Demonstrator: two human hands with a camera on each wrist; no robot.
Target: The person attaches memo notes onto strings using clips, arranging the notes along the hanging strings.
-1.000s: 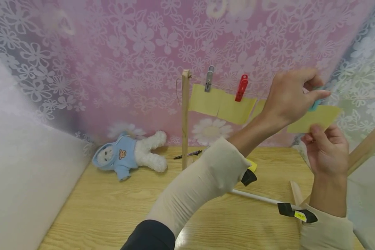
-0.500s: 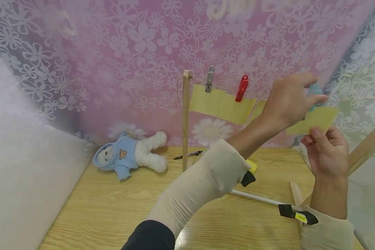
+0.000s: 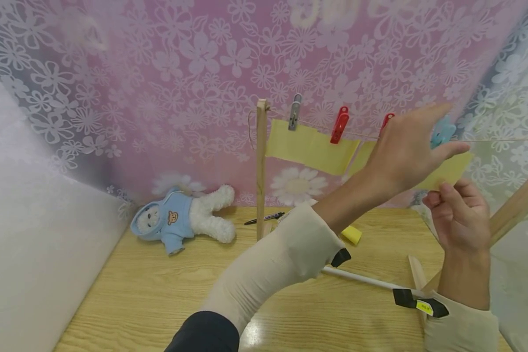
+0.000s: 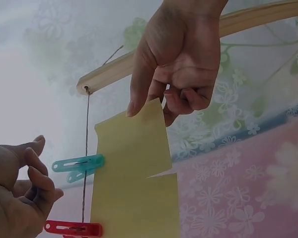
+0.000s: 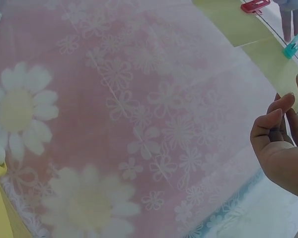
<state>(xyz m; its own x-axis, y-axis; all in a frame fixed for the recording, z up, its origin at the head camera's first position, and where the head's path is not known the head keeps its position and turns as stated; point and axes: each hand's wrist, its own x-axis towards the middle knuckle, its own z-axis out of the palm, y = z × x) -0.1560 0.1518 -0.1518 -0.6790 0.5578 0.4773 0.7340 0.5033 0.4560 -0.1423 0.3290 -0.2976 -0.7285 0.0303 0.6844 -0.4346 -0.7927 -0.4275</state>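
Note:
A turquoise clothespin (image 4: 79,164) grips a yellow paper sheet (image 4: 134,144) at the twine (image 4: 86,129). My left hand (image 3: 407,151) is beside this clothespin, fingers loose and apart from it in the left wrist view. Below, my right hand (image 3: 464,217) pinches the sheet's lower outer corner between thumb and fingers. Further left along the twine, a grey clothespin (image 3: 295,112) and a red clothespin (image 3: 340,125) hold more yellow sheets (image 3: 330,151). Another red clothespin (image 3: 387,120) is partly hidden behind my left hand.
Wooden posts (image 3: 261,166) carry the twine, one at the right slanting. A plush toy (image 3: 180,220) in a blue hoodie lies on the table (image 3: 158,298) at left. A black marker (image 3: 264,218), a yellow object (image 3: 352,234) and a white rod (image 3: 361,277) are around the posts.
My left thumb and fingers have spread and let go of the turquoise clothespin, which stays on the sheet. The second red clothespin has come into view. My right hand keeps its pinch.

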